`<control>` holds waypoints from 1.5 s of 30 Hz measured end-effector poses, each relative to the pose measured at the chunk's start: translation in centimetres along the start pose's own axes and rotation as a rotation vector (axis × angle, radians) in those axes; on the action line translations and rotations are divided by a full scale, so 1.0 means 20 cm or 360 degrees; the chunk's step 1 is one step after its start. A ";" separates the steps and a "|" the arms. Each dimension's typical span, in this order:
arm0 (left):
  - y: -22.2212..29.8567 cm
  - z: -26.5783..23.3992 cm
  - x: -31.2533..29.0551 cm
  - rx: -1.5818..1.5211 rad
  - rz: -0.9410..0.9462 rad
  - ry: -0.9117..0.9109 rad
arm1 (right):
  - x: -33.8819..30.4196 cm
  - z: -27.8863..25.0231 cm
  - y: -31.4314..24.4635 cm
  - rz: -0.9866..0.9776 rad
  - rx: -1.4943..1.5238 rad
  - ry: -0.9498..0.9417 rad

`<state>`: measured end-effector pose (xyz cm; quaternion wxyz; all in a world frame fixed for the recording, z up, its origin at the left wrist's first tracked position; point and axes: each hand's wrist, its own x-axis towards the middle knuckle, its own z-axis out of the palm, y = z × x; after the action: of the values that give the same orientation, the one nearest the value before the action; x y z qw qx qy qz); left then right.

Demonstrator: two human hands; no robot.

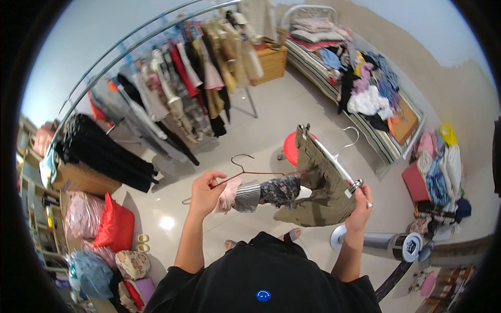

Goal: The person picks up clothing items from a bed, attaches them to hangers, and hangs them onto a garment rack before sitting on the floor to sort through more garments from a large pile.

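My left hand [204, 194] is closed on one end of a thin reddish-brown clothes hanger [243, 171], whose metal hook points away from me. Below its bar are a pink cloth [226, 197], a grey striped one [247, 196] and a dark floral one [281, 192]; how they are fixed is hard to tell. On the right, my right hand [360, 204] grips the near end of a white clip hanger [334, 159] by its metal clip. An olive-green garment [319, 188] with a ruffled edge hangs from it and covers the brown hanger's far end.
A long metal rack [156, 37] full of clothes curves along the left. Behind the olive garment stands a red stool [292, 148]. Clothes are heaped on a bed [334, 88] at back right. A tower fan [376, 240] is near my right arm, a red bag [115, 223] at left.
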<state>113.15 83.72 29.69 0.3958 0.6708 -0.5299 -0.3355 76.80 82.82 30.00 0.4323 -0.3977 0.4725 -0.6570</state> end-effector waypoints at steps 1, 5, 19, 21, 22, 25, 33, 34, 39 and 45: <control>-0.07 -0.14 -0.03 -0.0062 -0.0082 -0.0080 | -0.05 0.09 0.04 -0.0018 -0.0098 -0.0114; -0.25 -0.56 -0.17 -0.0989 -0.0553 -0.0121 | -0.30 0.61 0.07 -0.0036 -0.0281 -0.0366; -0.73 -1.48 -0.18 -0.1784 -0.0350 0.0568 | -0.59 1.88 0.29 -0.0016 -0.0101 -0.1147; -0.73 -1.58 -0.12 -0.1794 -0.0312 0.0656 | -0.55 2.07 0.35 -0.0010 -0.0091 -0.1234; -0.73 -1.63 -0.10 -0.1797 -0.0282 0.0705 | -0.53 2.18 0.38 -0.0010 -0.0093 -0.1302; -0.75 -1.78 0.01 -0.1788 -0.0206 0.0790 | -0.47 2.54 0.46 0.0005 0.0002 -0.1423; -0.85 -2.20 0.36 -0.1743 -0.0175 0.0970 | -0.28 3.53 0.56 -0.0141 0.0257 -0.1671; -0.85 -2.25 0.40 -0.1768 -0.0161 0.0989 | -0.27 3.65 0.55 -0.0196 0.0276 -0.1667; -0.91 -2.40 0.59 -0.1999 0.0022 0.0970 | -0.15 4.21 0.56 -0.0434 0.0178 -0.1754; -1.04 -2.52 0.82 -0.2386 0.0117 0.0541 | -0.24 4.79 0.66 -0.0802 0.0000 -0.1725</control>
<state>169.78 79.18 34.07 0.8315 0.2475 -0.1147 -0.4838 170.01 58.51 39.41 0.4426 -0.7761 0.0758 -0.4428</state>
